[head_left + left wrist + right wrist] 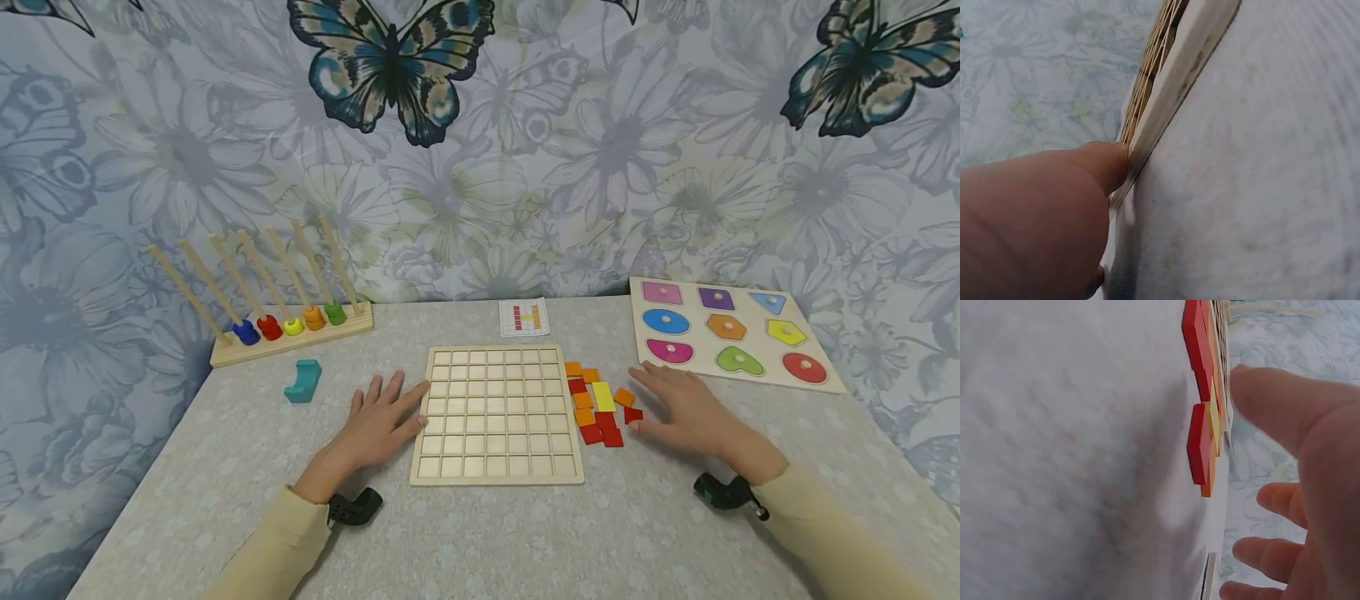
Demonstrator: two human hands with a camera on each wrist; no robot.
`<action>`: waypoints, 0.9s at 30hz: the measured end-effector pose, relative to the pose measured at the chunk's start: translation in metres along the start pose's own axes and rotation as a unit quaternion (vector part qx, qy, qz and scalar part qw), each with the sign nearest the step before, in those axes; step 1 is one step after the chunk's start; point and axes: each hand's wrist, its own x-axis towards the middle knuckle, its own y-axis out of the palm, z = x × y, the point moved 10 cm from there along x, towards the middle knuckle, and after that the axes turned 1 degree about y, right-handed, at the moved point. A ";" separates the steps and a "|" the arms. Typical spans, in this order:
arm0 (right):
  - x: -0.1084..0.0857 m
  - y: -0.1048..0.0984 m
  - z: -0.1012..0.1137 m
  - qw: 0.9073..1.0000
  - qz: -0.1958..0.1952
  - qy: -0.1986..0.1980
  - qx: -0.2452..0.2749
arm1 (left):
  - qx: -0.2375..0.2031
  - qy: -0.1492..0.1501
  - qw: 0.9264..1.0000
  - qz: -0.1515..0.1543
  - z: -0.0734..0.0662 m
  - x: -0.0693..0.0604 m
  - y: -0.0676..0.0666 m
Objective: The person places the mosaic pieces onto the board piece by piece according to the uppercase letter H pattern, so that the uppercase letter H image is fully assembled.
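Observation:
A square wooden grid board (497, 414) lies flat in the middle of the table, its cells bare. At its left edge my left hand (380, 423) rests with fingers spread, thumb and index fingertip touching the rim; the left wrist view shows the thumb (1100, 164) against the board's side. Beside the board's right edge lie several small flat tiles in orange, red and one yellow (603, 397). Just right of them is my right hand (686, 412), fingers spread and holding nothing. Its thumb is near a red tile (1198, 445); in the right wrist view a gap separates them.
A small printed pattern card (524, 317) lies behind the board. At back left stands a wooden peg rack (292, 337) with coloured rings, a teal curved block (303, 382) in front. A shape puzzle board (731, 333) lies at back right. A patterned wall rises behind the table.

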 end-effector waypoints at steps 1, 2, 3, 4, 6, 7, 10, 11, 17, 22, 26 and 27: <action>-0.001 0.000 0.001 1.000 -0.001 -0.001 0.000 | 0.000 0.001 1.000 -0.002 0.000 0.000 -0.001; -0.002 0.001 0.002 1.000 -0.002 -0.001 0.000 | 0.000 0.002 1.000 -0.004 -0.001 0.000 -0.001; -0.003 0.001 0.003 1.000 -0.003 -0.003 0.001 | 0.000 0.003 1.000 -0.006 -0.001 0.000 -0.002; -0.003 0.001 0.003 1.000 -0.004 -0.003 0.002 | 0.000 0.003 1.000 -0.007 -0.001 -0.001 -0.002; -0.004 0.002 0.004 1.000 -0.007 -0.004 0.004 | -0.001 0.002 1.000 -0.007 -0.001 -0.001 -0.002; -0.005 0.002 0.005 1.000 -0.010 -0.006 0.005 | -0.001 0.001 1.000 -0.006 0.000 -0.001 -0.002; -0.005 0.001 0.008 1.000 -0.022 -0.016 0.008 | -0.002 -0.001 1.000 -0.005 0.000 -0.002 -0.002; -0.005 0.000 0.009 0.999 -0.026 -0.018 0.007 | -0.004 -0.002 1.000 -0.005 0.000 -0.002 -0.002; -0.004 -0.002 0.011 0.999 -0.038 -0.025 0.006 | -0.002 -0.004 1.000 -0.004 0.000 -0.002 -0.003; -0.003 -0.004 0.013 0.999 -0.042 -0.028 0.009 | -0.001 -0.001 1.000 -0.003 0.000 -0.002 -0.002; 0.000 -0.003 0.012 0.999 -0.039 -0.017 0.012 | -0.003 -0.001 1.000 -0.002 0.001 -0.001 -0.002; 0.001 -0.003 0.011 0.999 -0.038 -0.014 0.014 | -0.002 -0.001 1.000 -0.002 0.001 -0.001 -0.002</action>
